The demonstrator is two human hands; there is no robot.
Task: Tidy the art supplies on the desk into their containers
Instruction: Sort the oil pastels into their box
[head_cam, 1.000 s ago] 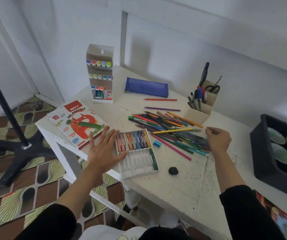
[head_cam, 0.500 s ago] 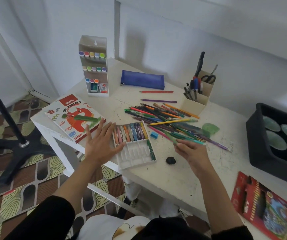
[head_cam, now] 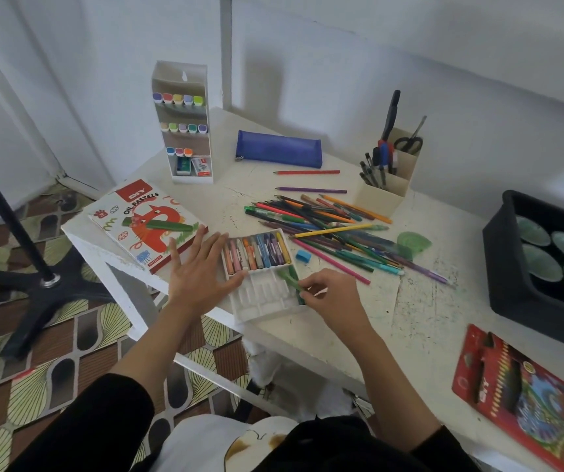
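Observation:
A white pastel tray (head_cam: 262, 298) lies at the desk's front edge, its far half filled with several oil pastels (head_cam: 257, 251), its near slots bare. My left hand (head_cam: 202, 271) presses flat on the tray's left edge with straight fingers. My right hand (head_cam: 328, 295) pinches a green pastel (head_cam: 289, 279) over the tray's right side. A dark green pastel lies along the tray's right edge, partly hidden by my fingers. Behind the tray spreads a loose pile of coloured pencils (head_cam: 328, 229). The oil pastels box (head_cam: 146, 223) sits to the left.
A marker rack (head_cam: 185, 122), blue pencil pouch (head_cam: 278, 148) and pen holder (head_cam: 387, 180) stand at the back. A blue sharpener (head_cam: 303, 256) and green sharpener (head_cam: 414, 241) lie near the pencils. A black bin (head_cam: 508, 267) and red pencil box (head_cam: 525, 400) sit right.
My right hand came from the pencil pile to the tray's right side, bringing a green pastel. The black eraser is hidden now. My left hand stayed on the tray.

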